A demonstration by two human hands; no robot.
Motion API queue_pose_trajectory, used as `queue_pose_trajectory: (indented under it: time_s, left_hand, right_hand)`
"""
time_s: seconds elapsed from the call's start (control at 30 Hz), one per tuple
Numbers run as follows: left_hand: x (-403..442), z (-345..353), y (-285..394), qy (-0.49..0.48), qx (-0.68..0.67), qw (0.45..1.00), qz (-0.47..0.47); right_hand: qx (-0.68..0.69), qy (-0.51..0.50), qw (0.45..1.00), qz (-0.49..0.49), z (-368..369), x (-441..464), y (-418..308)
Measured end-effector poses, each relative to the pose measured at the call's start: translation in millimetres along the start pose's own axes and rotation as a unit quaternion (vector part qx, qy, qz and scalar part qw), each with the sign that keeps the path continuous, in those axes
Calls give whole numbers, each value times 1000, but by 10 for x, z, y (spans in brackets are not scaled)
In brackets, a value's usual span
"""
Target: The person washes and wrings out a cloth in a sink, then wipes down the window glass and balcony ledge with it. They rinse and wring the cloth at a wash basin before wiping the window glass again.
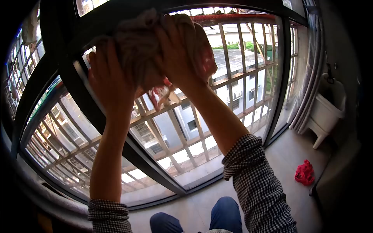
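Note:
A bunched cloth (138, 46), greyish-brown with red and white patches, is up against the upper part of the window near its dark frame (87, 99). My right hand (175, 58) grips the cloth from above, its fingers bent over the folds. At the cloth's left edge, my left hand (110, 79) holds it with fingers pointing upward; its thumb is hidden. One red-and-white corner (158, 95) of the cloth hangs down between my wrists. Both arms are raised in rolled checked sleeves.
Beyond the window glass (233, 87) stands a metal grille (244, 70). A grey curtain (307, 77) hangs at the right, beside a white tub on legs (328, 103). On the pale floor (278, 169) lies a crumpled red bag or cloth (304, 173).

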State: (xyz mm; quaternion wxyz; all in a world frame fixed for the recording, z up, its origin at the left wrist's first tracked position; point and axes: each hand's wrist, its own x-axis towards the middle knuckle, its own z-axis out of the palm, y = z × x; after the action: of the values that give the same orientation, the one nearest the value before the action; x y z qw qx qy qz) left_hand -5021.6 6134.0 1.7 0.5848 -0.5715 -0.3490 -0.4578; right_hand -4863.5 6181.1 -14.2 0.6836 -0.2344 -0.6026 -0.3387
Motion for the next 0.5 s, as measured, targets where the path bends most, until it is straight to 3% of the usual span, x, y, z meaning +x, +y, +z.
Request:
queue_pose_trajectory:
  time_s: [0.03,0.13,0.2,0.23,0.33,0.4,0.5]
  left_hand:
    - [90,20,84,-2,-33,999,-30]
    - [-193,40,246,-76,-67,994,-45]
    - [-611,-9,259,-115,-57,991,33]
    - [-871,-53,289,-138,-37,987,74]
    - [-1665,-193,525,-204,-190,955,102]
    - [-2018,-264,629,-190,-193,955,119]
    - [-2111,-300,700,-174,-202,959,92]
  right_hand:
    - [5,38,999,4,80,42,5]
    - [-29,4,999,39,107,-299,-37]
    - [-18,-114,990,86,-56,-880,-60]
    - [-37,-149,987,49,-229,-1184,-97]
    - [-120,-324,927,148,-760,-1670,-414]
    - [-5,-314,915,251,-864,-1821,-445]
    - [143,-143,908,367,-713,-2143,-560]
